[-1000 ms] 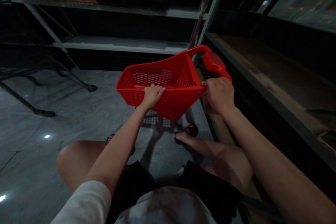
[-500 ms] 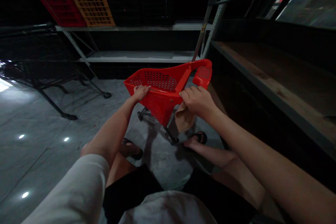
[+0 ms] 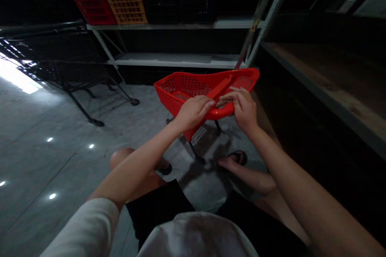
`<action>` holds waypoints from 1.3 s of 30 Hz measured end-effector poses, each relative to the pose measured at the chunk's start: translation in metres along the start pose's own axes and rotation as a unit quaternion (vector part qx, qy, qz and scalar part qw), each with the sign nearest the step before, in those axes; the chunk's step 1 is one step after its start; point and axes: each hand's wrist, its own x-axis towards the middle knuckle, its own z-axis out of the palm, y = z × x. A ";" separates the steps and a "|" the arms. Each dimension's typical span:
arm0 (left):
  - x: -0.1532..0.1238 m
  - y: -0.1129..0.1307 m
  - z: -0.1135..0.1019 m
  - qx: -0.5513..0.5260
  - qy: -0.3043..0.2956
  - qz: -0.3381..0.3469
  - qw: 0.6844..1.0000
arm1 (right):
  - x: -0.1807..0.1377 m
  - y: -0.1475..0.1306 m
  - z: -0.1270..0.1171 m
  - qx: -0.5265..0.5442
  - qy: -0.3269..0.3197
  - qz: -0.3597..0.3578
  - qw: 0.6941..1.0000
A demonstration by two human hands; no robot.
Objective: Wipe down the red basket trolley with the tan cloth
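A small red plastic shopping cart [image 3: 187, 90] with a perforated basket stands on thin wheeled legs on the floor in front of my knees. My left hand [image 3: 194, 111] is curled over the near rim of the basket. My right hand [image 3: 242, 106] grips the same near rim just to the right, beside the cart's flat red handle [image 3: 244, 80]. Both hands are closed on the rim and almost touch each other. I am seated or crouched, with both sandalled feet under the cart.
A wooden shelf [image 3: 325, 88] runs along my right. White metal shelving [image 3: 177, 60] stands behind the cart, with a red crate [image 3: 90, 4] and an orange crate [image 3: 125, 2] on top. A dark wire rack on wheels [image 3: 69, 72] stands on the glossy grey floor at left.
The cart has turned and tipped so its handle end faces away. My left hand slid right along the rim to meet my right hand. The view shifted left.
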 end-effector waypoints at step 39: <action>-0.057 -0.068 -0.057 -0.172 0.162 -0.048 0.971 | 0.054 -0.058 0.020 -0.124 -0.216 -0.099 0.963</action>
